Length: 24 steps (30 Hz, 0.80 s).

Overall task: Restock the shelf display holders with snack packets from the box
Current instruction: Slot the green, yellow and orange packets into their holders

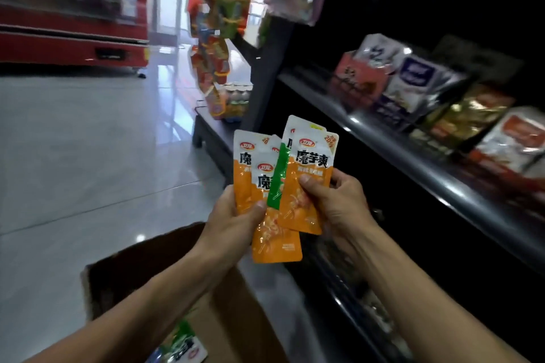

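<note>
Both hands hold a fan of orange-and-white snack packets in front of me. My left hand (236, 222) grips the left packets (275, 242), thumb on their front. My right hand (336, 203) pinches the front orange packet (309, 174) with its thumb; a green packet (278, 177) shows edge-on between the orange ones. The open cardboard box (236, 312) stands below my arms, with green-and-white packets (182, 342) inside. The dark shelf (398, 156) runs along the right.
Display holders with packets stand on the shelf: a red one (358, 79), purple-white bags (413, 82), gold ones (469, 115). Hanging snack strips (218, 47) dangle at the shelf's end. A red vending machine (73, 9) stands at far left across the glossy tiled floor (88, 156).
</note>
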Each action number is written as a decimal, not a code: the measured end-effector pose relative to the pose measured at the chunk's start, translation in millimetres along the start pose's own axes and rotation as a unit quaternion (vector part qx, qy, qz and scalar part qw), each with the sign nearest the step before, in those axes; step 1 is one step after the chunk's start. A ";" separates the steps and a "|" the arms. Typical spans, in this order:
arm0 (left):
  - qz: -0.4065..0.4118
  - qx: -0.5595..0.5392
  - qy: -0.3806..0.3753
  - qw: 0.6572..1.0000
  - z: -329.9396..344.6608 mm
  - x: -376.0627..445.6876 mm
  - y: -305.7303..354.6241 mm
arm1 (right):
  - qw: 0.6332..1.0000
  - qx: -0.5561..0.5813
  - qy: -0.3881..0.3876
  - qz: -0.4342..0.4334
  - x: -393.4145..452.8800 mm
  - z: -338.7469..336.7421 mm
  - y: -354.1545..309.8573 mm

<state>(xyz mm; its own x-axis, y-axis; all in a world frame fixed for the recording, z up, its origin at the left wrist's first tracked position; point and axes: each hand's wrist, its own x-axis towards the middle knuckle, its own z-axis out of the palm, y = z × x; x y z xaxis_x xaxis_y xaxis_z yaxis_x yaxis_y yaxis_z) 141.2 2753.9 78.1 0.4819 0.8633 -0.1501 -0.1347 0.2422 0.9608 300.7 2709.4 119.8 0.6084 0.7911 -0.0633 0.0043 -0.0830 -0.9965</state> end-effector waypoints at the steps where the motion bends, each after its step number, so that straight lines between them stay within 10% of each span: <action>1: 0.001 0.000 -0.013 1.000 13.5 0.8 3.2 | 1.000 -0.017 0.019 -0.008 -3.2 -16.1 -7.6; 24: 0.080 0.043 -0.216 0.972 227.6 -72.2 62.5 | 0.972 -0.022 0.226 -0.068 -125.7 -208.9 -95.8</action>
<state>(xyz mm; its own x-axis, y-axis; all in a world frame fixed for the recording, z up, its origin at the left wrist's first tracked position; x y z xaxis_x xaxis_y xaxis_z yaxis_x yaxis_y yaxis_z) 295.1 2605.9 202.0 0.7820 0.6157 0.0968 -0.1743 0.0668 0.9824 389.6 2491.3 234.5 0.8860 0.4506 0.1093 0.1368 -0.0288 -0.9902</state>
